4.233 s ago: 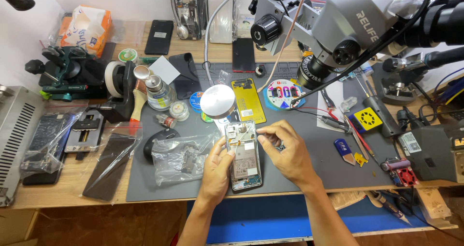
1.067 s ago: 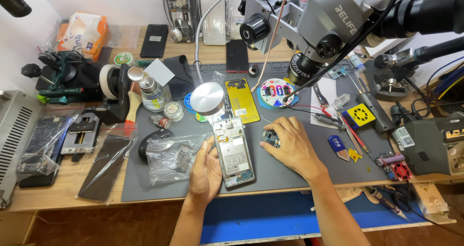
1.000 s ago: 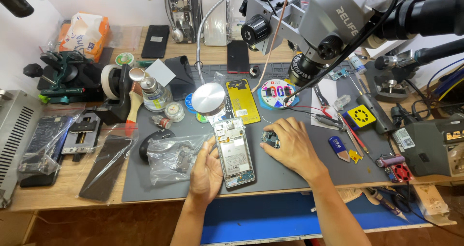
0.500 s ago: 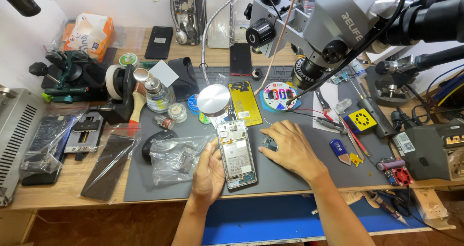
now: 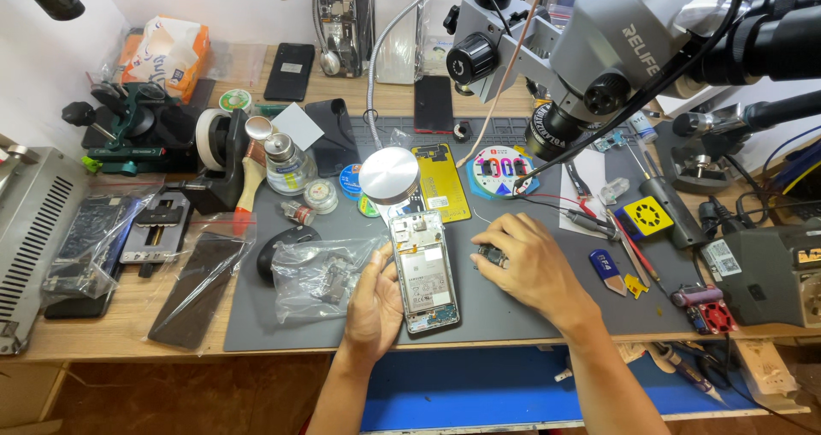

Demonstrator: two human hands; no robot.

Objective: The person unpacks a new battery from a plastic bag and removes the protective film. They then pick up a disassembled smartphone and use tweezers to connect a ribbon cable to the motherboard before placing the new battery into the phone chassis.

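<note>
As both forearms reach in from the bottom edge, the left hand [image 5: 375, 302] rests on the dark grey rubber work mat [image 5: 505, 315], its fingers loosely curled against the left edge of an opened smartphone with its back cover off and its circuit boards showing [image 5: 424, 272]. The thumb lies along the phone's side, steadying rather than gripping it. The phone lies flat on the mat, just left of centre, long side running away from the person.

Just to the right of the phone, the right hand [image 5: 528, 264] is palm down with fingers bent, the fingertips pinched on a small dark component [image 5: 489, 254] that sits on the mat; whether it is lifted cannot be told.

Left of the left hand lies a crumpled clear plastic bag holding small parts [image 5: 323, 272], touching a black oval computer mouse [image 5: 282, 247]. Right of the right hand lies a small blue plastic pry tool [image 5: 604, 268].

Farther back, a round silver lamp head on a bent gooseneck [image 5: 389, 175] hangs just above the phone's top end, beside a yellow rectangular phone back cover [image 5: 440, 181]. A large grey stereo microscope [image 5: 616, 41] overhangs the far right of the wooden surface [image 5: 103, 337].
</note>
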